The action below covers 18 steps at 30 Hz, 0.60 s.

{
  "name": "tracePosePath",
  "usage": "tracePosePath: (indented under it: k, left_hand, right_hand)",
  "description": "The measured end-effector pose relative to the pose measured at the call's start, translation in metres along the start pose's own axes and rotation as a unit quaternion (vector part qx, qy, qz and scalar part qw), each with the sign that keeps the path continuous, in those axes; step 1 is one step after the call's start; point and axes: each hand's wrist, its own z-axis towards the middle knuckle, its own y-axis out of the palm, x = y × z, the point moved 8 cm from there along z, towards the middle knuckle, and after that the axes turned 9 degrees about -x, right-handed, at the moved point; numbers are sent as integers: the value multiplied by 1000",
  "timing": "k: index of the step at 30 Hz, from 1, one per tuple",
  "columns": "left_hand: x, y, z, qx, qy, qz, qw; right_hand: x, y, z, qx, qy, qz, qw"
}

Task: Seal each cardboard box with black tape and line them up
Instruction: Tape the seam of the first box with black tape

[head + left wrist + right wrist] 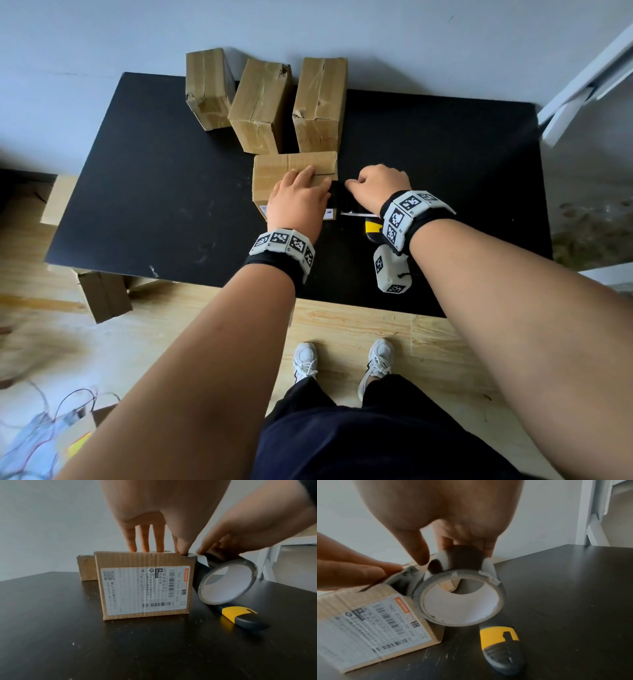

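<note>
A small cardboard box [294, 164] with a shipping label [144, 588] stands near the middle of the black table [154, 171]. My left hand [301, 192] rests on the box top with straight fingers [145, 540]. Its thumb presses the free end of the black tape at the box's top right edge. My right hand [376, 183] grips the black tape roll [201, 574] from above, just right of the box. The roll [464, 558] hangs slightly above the table. A short strip of tape runs from it to the box corner.
A yellow and black utility knife [371, 229] lies on the table under the roll. Three cardboard boxes [260, 106] stand at the table's back edge by the wall. Another box [102, 294] sits on the floor, front left. A white frame [582, 85] leans at the right.
</note>
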Motion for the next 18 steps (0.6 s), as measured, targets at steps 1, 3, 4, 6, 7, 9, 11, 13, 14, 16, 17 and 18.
tracePosePath:
  k: [1, 3, 4, 6, 7, 9, 11, 13, 14, 16, 17, 18]
  left_hand:
    - [-1, 1, 0, 12, 5, -29, 999]
    - [-3, 3, 2, 30, 23, -80, 996]
    - [-4, 4, 2, 38, 29, -97, 994]
    - [-6, 6, 3, 43, 33, -115, 992]
    - [-6, 5, 3, 42, 31, -115, 992]
    - [-6, 4, 4, 31, 19, -97, 995]
    - [-6, 3, 5, 22, 1, -83, 996]
    - [-5, 1, 4, 20, -11, -81, 996]
    - [-4, 0, 4, 20, -12, -82, 996]
    - [-2, -1, 5, 22, -16, -83, 996]
    - [-1, -2, 7, 24, -21, -80, 996]
    - [1, -3, 9, 23, -27, -73, 997]
  right_hand:
    - [2, 1, 0, 1, 0, 15, 1000]
    - [3, 2, 0, 8, -6, 26, 1000]
    - [0, 3, 0, 11, -12, 17, 1000]
    - [-6, 6, 1, 20, -23, -11, 999]
    - [-9, 7, 2, 26, -27, -19, 999]
    - [-11, 8, 2, 38, -28, -23, 999]
    - [-11, 8, 3, 42, -27, -29, 998]
    - [-11, 7, 4, 29, -26, -33, 999]
    - [-10, 7, 5, 17, -21, -23, 999]
    - [-5, 7, 4, -1, -7, 15, 1000]
    - [-2, 6, 2, 3, -6, 37, 999]
    - [2, 3, -1, 22, -8, 59, 998]
